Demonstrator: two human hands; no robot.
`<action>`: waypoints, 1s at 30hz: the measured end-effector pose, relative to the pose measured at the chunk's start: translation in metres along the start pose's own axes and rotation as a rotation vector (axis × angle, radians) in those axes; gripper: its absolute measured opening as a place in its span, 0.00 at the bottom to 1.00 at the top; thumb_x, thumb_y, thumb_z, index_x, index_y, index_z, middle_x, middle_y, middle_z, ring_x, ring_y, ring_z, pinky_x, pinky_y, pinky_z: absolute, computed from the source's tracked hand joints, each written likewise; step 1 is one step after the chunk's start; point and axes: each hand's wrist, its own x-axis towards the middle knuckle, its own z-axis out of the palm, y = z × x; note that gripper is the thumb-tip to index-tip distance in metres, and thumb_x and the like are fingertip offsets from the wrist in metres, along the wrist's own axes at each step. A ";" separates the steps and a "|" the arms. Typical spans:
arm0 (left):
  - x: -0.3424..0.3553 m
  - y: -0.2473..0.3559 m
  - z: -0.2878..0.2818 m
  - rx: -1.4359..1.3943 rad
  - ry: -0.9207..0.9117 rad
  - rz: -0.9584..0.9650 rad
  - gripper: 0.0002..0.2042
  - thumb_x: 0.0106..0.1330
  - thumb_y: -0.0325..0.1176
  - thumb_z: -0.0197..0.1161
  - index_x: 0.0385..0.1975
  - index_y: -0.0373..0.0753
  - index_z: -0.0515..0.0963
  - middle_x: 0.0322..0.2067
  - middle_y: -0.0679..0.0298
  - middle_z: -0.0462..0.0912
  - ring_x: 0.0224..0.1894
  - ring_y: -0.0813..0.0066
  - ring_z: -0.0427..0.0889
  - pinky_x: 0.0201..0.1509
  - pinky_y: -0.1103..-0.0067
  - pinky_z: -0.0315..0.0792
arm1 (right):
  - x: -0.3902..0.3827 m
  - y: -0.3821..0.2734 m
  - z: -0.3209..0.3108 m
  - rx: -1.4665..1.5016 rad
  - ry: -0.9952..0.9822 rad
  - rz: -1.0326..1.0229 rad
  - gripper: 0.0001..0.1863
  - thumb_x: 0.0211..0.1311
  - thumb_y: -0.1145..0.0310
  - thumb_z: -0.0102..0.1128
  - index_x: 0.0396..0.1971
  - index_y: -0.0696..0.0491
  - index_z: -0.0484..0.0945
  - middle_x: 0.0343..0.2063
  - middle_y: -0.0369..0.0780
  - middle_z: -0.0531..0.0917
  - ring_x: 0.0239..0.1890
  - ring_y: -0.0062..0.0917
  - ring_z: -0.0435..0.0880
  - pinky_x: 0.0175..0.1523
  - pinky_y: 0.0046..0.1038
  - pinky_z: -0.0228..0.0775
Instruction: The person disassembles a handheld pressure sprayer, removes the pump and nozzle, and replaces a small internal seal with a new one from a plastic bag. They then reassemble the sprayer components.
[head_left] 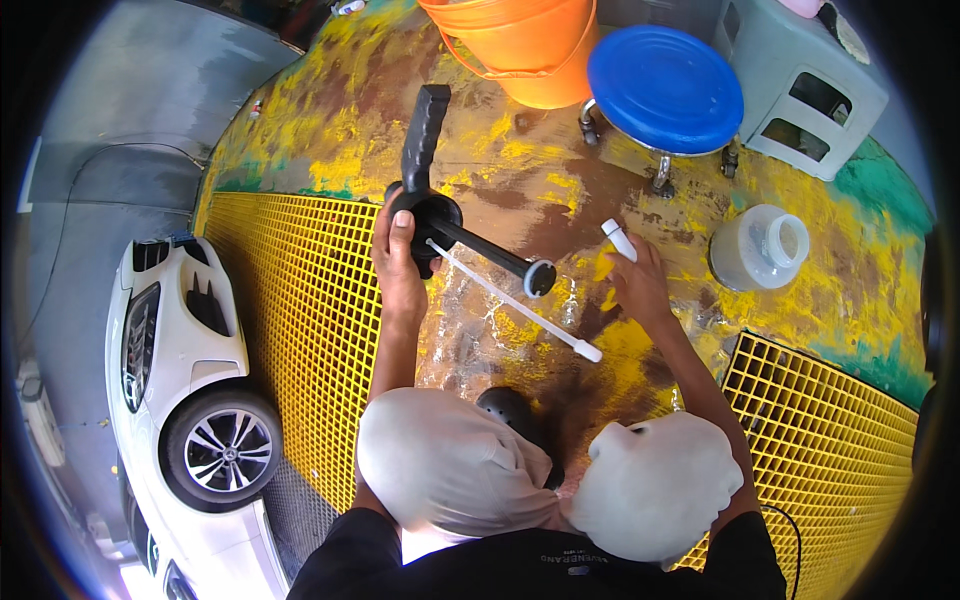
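My left hand (402,262) is closed around a black pump sprayer head (424,140), its grip pointing up and away from me. From the head a black pump rod (492,252) sticks out to the right, with a pale ring near its end. Below the rod runs a thin white dip tube (512,302) with a white tip. To the right, my right hand (643,284) pinches a small white plastic cylinder (620,241), apart from the sprayer head. Beyond that hand, a translucent plastic bottle (757,248) stands upright on the floor.
An orange bucket (540,60), a blue round stool (665,90) on casters and a grey plastic step stool (810,100) stand ahead. Yellow floor grating (300,270) lies at both sides. A white car (185,340) is at left. My knees and a black shoe are below.
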 end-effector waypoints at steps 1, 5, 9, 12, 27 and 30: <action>-0.002 0.001 0.004 0.097 0.044 0.062 0.34 0.66 0.59 0.55 0.62 0.35 0.67 0.34 0.65 0.81 0.24 0.85 0.74 0.19 0.87 0.63 | 0.012 -0.009 -0.018 0.324 -0.018 0.037 0.21 0.61 0.72 0.64 0.55 0.49 0.78 0.51 0.48 0.78 0.50 0.35 0.81 0.51 0.32 0.76; -0.003 0.010 0.005 0.225 0.067 0.146 0.31 0.67 0.53 0.59 0.61 0.34 0.69 0.33 0.63 0.81 0.22 0.84 0.74 0.19 0.87 0.65 | 0.038 -0.049 -0.112 1.458 -0.348 0.237 0.14 0.65 0.70 0.63 0.49 0.58 0.79 0.44 0.44 0.82 0.43 0.23 0.83 0.47 0.25 0.77; 0.001 0.020 0.004 0.280 0.073 0.231 0.33 0.61 0.49 0.69 0.60 0.31 0.71 0.41 0.60 0.82 0.37 0.77 0.80 0.42 0.80 0.76 | 0.051 -0.075 -0.167 1.374 -0.463 0.014 0.12 0.64 0.76 0.64 0.46 0.61 0.80 0.40 0.43 0.84 0.39 0.23 0.85 0.46 0.23 0.79; 0.000 0.026 0.003 0.267 0.058 0.298 0.32 0.60 0.45 0.71 0.59 0.31 0.71 0.43 0.58 0.82 0.44 0.72 0.81 0.54 0.75 0.74 | 0.054 -0.081 -0.179 1.236 -0.513 -0.055 0.12 0.59 0.82 0.65 0.44 0.60 0.80 0.40 0.43 0.84 0.42 0.24 0.85 0.48 0.24 0.79; -0.003 0.024 -0.002 0.321 0.049 0.376 0.31 0.60 0.47 0.69 0.58 0.33 0.72 0.43 0.59 0.81 0.45 0.72 0.80 0.56 0.75 0.73 | 0.039 -0.092 -0.152 1.432 -0.610 0.069 0.17 0.54 0.82 0.71 0.38 0.57 0.70 0.39 0.42 0.81 0.43 0.22 0.83 0.50 0.25 0.78; -0.002 0.023 -0.004 0.277 0.032 0.375 0.32 0.60 0.44 0.72 0.59 0.32 0.71 0.43 0.59 0.81 0.46 0.73 0.79 0.57 0.75 0.71 | 0.033 -0.095 -0.148 1.457 -0.607 0.091 0.18 0.55 0.82 0.70 0.40 0.56 0.69 0.39 0.41 0.82 0.42 0.21 0.83 0.49 0.23 0.78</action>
